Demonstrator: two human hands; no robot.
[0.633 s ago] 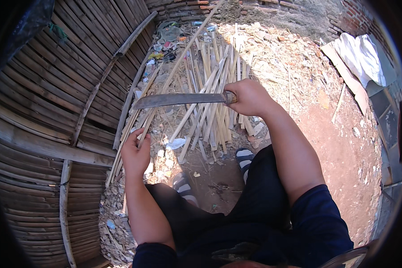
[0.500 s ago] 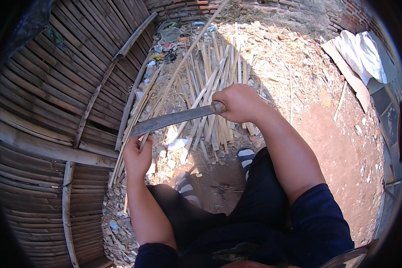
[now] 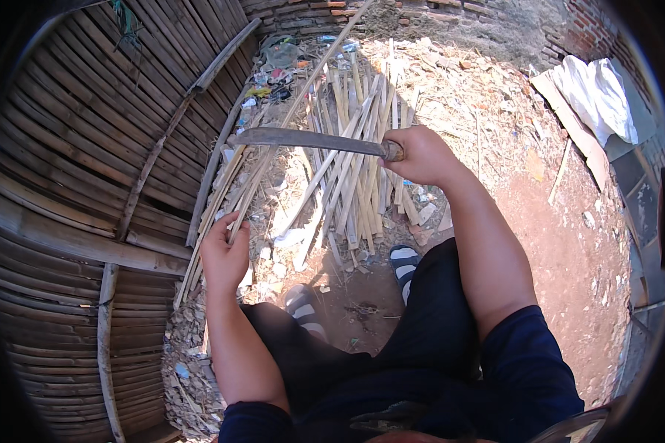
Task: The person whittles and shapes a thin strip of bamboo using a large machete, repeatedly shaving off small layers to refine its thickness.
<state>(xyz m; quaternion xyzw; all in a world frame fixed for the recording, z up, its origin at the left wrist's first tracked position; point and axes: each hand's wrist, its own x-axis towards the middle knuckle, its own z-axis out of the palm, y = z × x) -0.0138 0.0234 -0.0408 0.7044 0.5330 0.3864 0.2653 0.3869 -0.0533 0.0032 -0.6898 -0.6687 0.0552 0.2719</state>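
Note:
My right hand is closed round the short wooden handle of a machete. Its long dark blade points left, level with the upper part of a bamboo strip, and looks to cross it. My left hand grips that strip near its lower end, thumb on one side and fingers on the other. From there the strip slants up and away to the far wall. Beyond my feet lies a loose pile of split bamboo strips, partly behind the blade and right hand.
A bamboo-slat wall runs close along my left, with more long strips lying at its foot. At the back stands a brick wall. Rubble and litter cover the ground. A white cloth lies at the right on a brown board.
My right hand has lifted the machete up and to the right, away from the left hand. The left hand still holds the strip and has barely moved.

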